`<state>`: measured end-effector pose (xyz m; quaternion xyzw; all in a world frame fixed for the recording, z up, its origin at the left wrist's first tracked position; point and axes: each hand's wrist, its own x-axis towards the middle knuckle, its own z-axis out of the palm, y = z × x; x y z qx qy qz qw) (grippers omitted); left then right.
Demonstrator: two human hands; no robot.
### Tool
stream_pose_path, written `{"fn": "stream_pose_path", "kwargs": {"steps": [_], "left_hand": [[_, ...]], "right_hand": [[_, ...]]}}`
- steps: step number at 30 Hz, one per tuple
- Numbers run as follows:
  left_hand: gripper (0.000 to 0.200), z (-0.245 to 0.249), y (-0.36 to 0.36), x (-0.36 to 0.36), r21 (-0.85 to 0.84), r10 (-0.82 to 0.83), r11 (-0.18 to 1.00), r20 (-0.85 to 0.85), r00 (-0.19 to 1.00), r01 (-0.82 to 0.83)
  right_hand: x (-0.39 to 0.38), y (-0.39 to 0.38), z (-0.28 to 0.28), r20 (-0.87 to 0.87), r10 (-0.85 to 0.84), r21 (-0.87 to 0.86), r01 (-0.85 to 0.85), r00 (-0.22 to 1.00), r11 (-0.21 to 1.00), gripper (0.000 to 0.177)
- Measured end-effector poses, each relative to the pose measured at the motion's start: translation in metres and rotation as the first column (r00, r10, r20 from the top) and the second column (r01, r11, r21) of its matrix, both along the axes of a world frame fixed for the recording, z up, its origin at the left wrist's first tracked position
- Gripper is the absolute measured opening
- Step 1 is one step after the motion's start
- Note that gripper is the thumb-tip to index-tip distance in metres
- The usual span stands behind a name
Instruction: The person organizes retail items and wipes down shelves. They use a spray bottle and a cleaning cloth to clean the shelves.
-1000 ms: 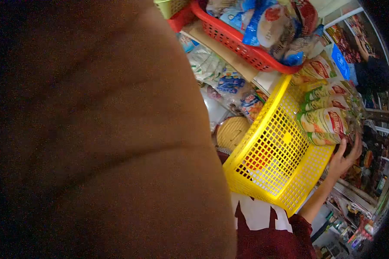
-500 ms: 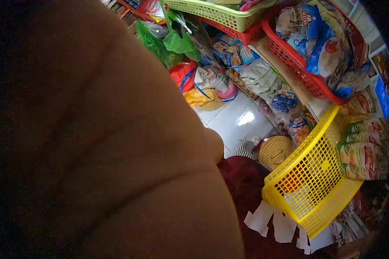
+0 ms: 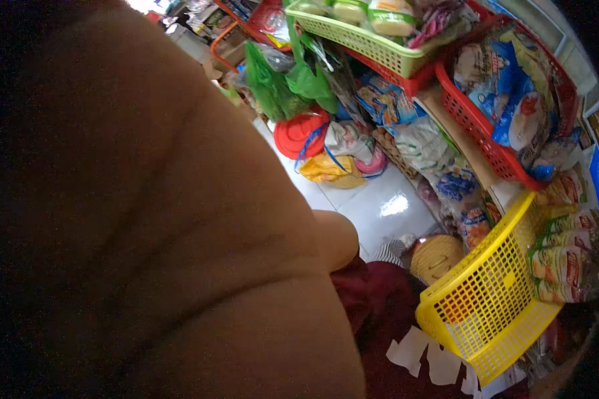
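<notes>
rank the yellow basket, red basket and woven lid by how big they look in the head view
1. yellow basket and red basket: about alike; the yellow one is nearer the camera, so unranked
2. woven lid: clearly smallest

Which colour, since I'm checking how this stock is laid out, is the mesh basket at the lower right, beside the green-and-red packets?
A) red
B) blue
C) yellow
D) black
C: the yellow basket sits at the lower right with the packets at its open side, while the red basket is higher up on the shelf.
</notes>
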<state>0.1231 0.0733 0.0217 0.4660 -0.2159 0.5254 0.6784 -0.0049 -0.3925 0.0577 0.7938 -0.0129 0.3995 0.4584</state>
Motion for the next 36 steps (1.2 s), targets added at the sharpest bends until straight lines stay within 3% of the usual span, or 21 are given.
{"fn": "stream_pose_path", "kwargs": {"steps": [2, 5, 11, 17, 29, 33, 36], "left_hand": [[0.032, 0.006, 0.004, 0.000, -0.001, 0.003, 1.000, 0.008, 1.000, -0.003], [0.031, 0.009, 0.006, 0.002, -0.004, -0.001, 1.000, 0.013, 1.000, 0.001], [0.029, 0.015, 0.007, 0.005, -0.022, -0.002, 1.000, 0.030, 1.000, 0.003], [0.027, 0.023, 0.007, 0.006, -0.050, 0.025, 0.999, 0.072, 0.997, -0.022], [0.024, 0.075, -0.014, 0.005, -0.127, 0.211, 0.974, 0.212, 0.954, -0.187], [0.022, 0.075, -0.067, 0.020, -0.165, 0.259, 0.958, 0.151, 0.954, -0.234], [0.022, 0.047, -0.124, 0.062, -0.148, 0.186, 0.971, -0.033, 0.982, -0.188]], "right_hand": [[0.002, -0.002, 0.000, 0.007, 0.049, -0.002, -0.049, 0.999, 0.999, 0.057], [0.005, -0.003, -0.009, 0.084, -0.020, 0.045, 0.016, 0.996, 0.999, 0.058], [0.011, -0.002, -0.014, 0.150, 0.097, 0.047, -0.105, 0.984, 0.993, 0.059], [0.009, 0.000, -0.014, 0.130, 0.057, 0.050, -0.064, 0.990, 0.997, 0.061], [0.004, -0.005, -0.017, 0.165, 0.095, 0.120, -0.115, 0.982, 0.986, 0.058], [-0.004, -0.018, -0.023, 0.147, 0.088, 0.174, -0.114, 0.985, 0.978, 0.051], [-0.009, -0.029, -0.026, 0.128, 0.101, 0.225, -0.128, 0.987, 0.966, 0.046]]}}
